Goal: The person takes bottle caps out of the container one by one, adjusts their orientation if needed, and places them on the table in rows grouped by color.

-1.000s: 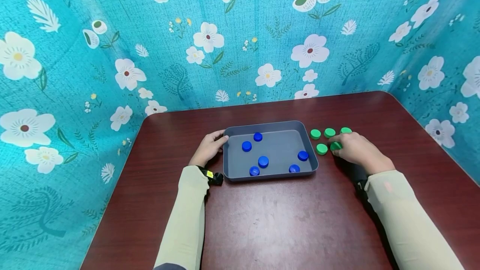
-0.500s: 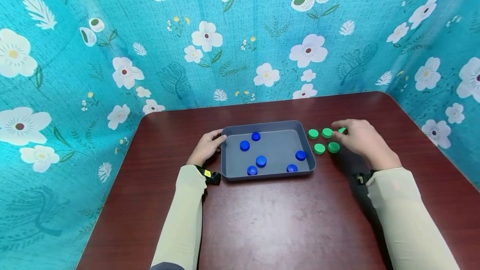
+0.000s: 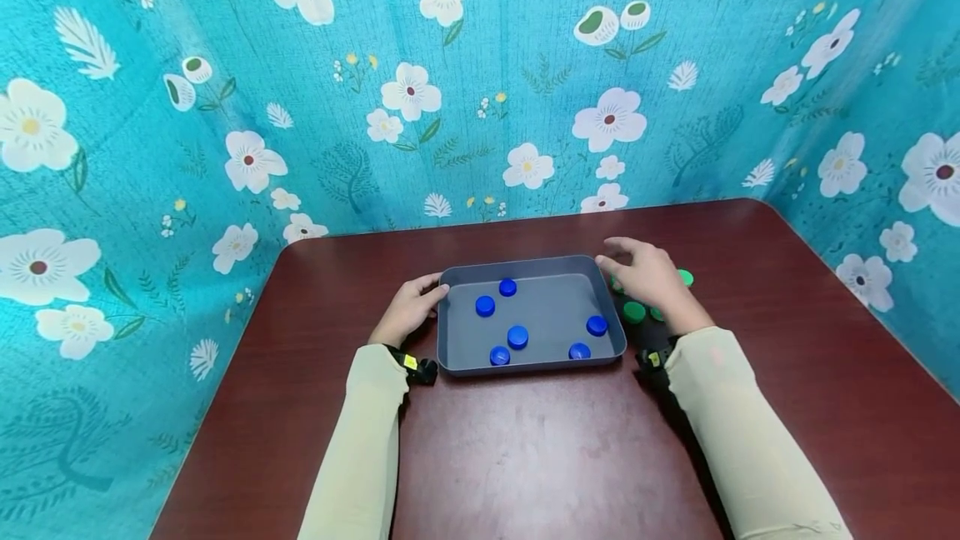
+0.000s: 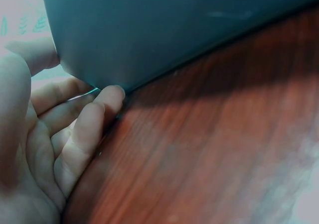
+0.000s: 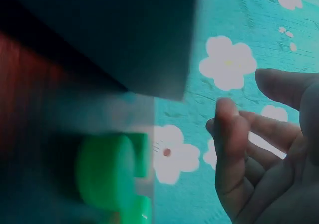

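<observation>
A shallow dark grey tray (image 3: 551, 302) stands on the table, with several blue bottle caps (image 3: 517, 337) scattered inside. My left hand (image 3: 408, 308) holds the tray's left side near the far corner; the left wrist view has the fingers (image 4: 89, 127) curled against its lower edge. Just beyond the tray's right rim hovers my right hand (image 3: 651, 277), thumb and fingers apart with nothing between them. Several green bottle caps (image 3: 633, 312) lie under and around it, some partly hidden. In the right wrist view the fingers (image 5: 234, 139) are apart from the tray wall (image 5: 149, 59).
The dark red-brown table (image 3: 517, 457) extends in front of the tray and to both sides. A turquoise flowered curtain (image 3: 480, 132) hangs along the back and the sides. A small black wrist camera (image 3: 420, 370) sits close to the tray's left side.
My right hand has lifted off the green caps and moved left to the tray's right rim, holding nothing. The left hand stays on the tray. The head view has tilted up slightly.
</observation>
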